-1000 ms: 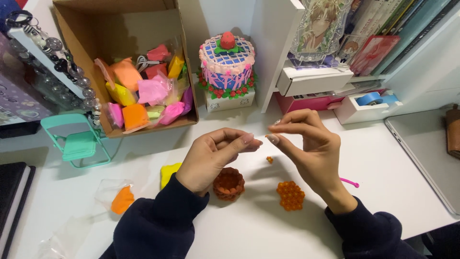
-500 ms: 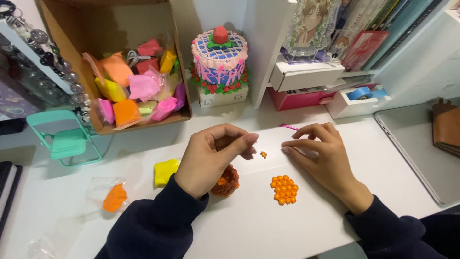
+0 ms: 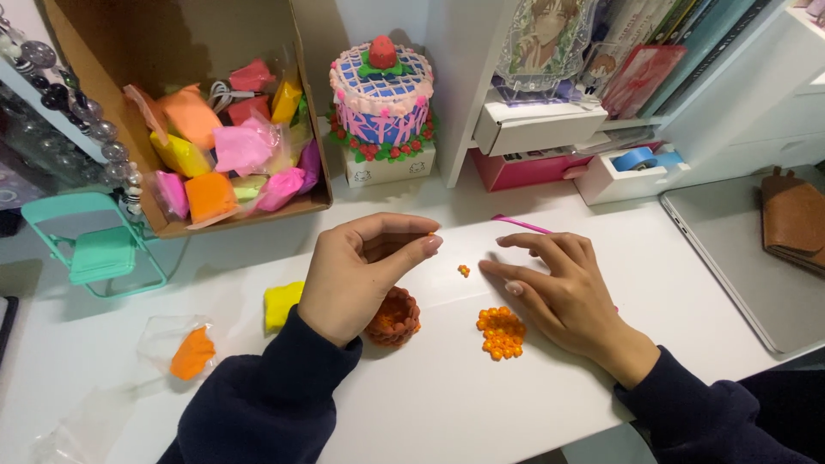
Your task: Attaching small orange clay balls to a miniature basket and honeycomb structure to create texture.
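My right hand (image 3: 563,288) has dropped flat, open, onto the pink stick (image 3: 522,224); my left hand (image 3: 365,271) stays pinched (empty, apparently) above the clay basket (image 3: 395,316).

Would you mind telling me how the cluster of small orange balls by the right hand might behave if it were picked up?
The orange ball cluster looks like soft clay beads pressed together, so it would probably be light and squash easily. One stray orange bit lies apart, hinting that pieces may detach. Being flat, it seems unlikely to roll.

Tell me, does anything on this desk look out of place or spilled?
Nothing looks spilled or broken. One tiny orange clay bit lies alone on the white desk, apart from the cluster of orange balls, between the left hand and right hand.
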